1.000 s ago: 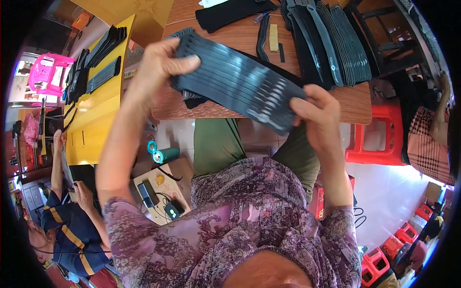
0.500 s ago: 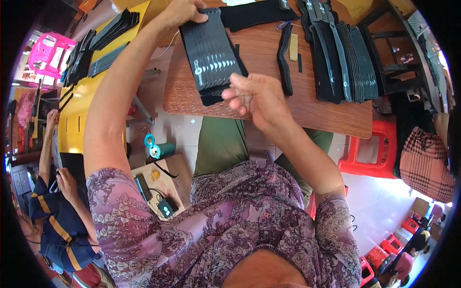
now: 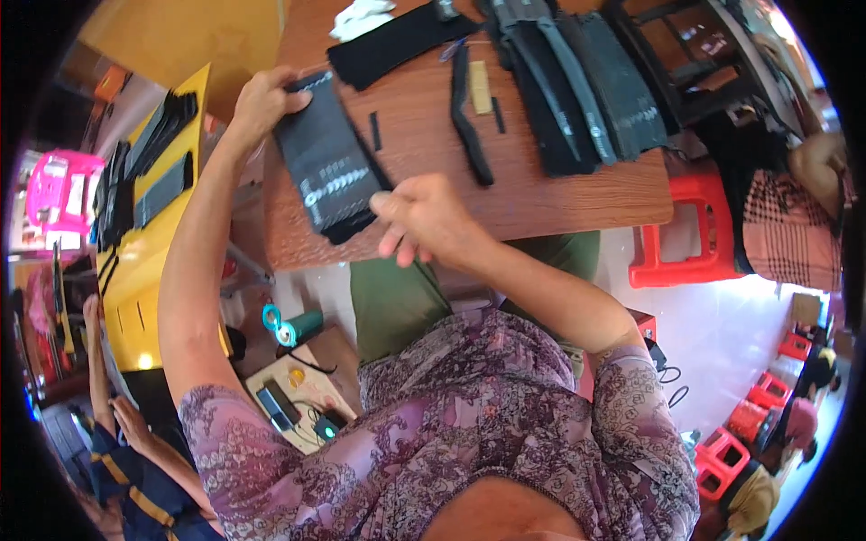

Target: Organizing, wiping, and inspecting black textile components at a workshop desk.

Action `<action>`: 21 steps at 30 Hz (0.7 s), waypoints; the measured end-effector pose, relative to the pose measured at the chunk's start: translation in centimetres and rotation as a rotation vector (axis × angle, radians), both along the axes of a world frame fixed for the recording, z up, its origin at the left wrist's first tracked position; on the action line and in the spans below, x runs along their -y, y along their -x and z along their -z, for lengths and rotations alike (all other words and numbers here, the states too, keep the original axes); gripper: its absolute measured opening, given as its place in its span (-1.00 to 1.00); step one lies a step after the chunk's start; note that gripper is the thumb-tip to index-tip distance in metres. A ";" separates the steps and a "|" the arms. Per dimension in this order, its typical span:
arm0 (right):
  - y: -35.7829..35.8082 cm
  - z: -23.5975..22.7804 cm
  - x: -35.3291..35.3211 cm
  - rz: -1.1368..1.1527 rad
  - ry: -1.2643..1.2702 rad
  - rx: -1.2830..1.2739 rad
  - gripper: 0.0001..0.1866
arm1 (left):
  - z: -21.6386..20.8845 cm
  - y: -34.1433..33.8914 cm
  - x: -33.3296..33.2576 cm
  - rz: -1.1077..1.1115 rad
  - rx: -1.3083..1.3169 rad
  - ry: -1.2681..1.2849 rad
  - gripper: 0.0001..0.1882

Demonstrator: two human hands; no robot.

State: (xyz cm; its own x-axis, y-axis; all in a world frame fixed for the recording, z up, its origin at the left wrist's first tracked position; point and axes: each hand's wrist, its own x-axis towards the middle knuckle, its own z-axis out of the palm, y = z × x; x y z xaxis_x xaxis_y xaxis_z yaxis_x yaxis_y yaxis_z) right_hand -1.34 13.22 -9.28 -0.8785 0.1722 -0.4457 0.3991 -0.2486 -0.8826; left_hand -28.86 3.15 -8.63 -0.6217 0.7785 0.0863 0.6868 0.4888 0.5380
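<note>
A stack of dark grey fabric bands (image 3: 327,149) with pale prints lies at the table's left side, its layers slightly fanned out. Black fabric shows beneath it along the right and near edges. My left hand (image 3: 268,106) grips its far left corner, thumb on top and fingers partly hidden underneath. By the near right corner is my right hand (image 3: 428,221), its thumb tip at the stack's edge and the other fingers loosely bent and apart. Whether that thumb presses on the bands I cannot tell.
More dark bands (image 3: 622,90) are piled at the table's right. A black fabric piece (image 3: 397,45), a curved black strip (image 3: 469,117) and a yellow strip (image 3: 480,87) lie between. A yellow table (image 3: 171,225) stands left, a red stool (image 3: 681,234) right. Another person works at left.
The whole view has shifted, so the table and stack appear further left. My left hand still grips the stack's far end; my right hand stays by its near right corner.
</note>
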 end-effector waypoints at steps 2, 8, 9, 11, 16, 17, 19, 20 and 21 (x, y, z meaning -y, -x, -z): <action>0.3 -0.4 0.4 -0.109 -0.042 0.023 -0.67 | 0.0 -0.1 0.2 0.002 0.060 -0.030 -0.63; -3.3 -0.6 -1.5 -0.048 -0.375 -0.255 -0.78 | -1.6 -3.0 -1.5 -0.130 -0.335 -0.084 -0.59; -3.9 -0.6 -2.1 0.040 -0.523 -0.332 -0.81 | -1.8 -3.2 -2.2 -0.128 -0.339 -0.090 -0.59; -4.6 -0.8 -3.1 0.131 -0.748 -0.409 -0.82 | -2.4 -3.5 -3.3 -0.084 -0.306 -0.060 -0.59; -4.3 -0.2 -6.1 0.279 -1.460 -0.587 -0.83 | -2.4 -3.8 -8.3 -0.009 -0.357 0.072 -0.52; -4.2 -0.5 -6.4 0.265 -1.503 -0.551 -0.83 | -2.3 -4.3 -9.6 -0.005 -0.356 0.072 -0.52; -4.2 -0.6 -6.9 0.254 -1.544 -0.511 -0.83 | -2.2 -4.8 -11.7 0.027 -0.404 0.168 -0.42; -4.2 -0.6 -7.1 0.247 -1.516 -0.505 -0.83 | -1.3 -4.2 -12.5 0.056 -0.430 0.157 -0.28; -4.1 -0.6 -7.3 0.240 -1.488 -0.500 -0.83 | -0.9 -3.9 -12.9 0.059 -0.431 0.160 -0.28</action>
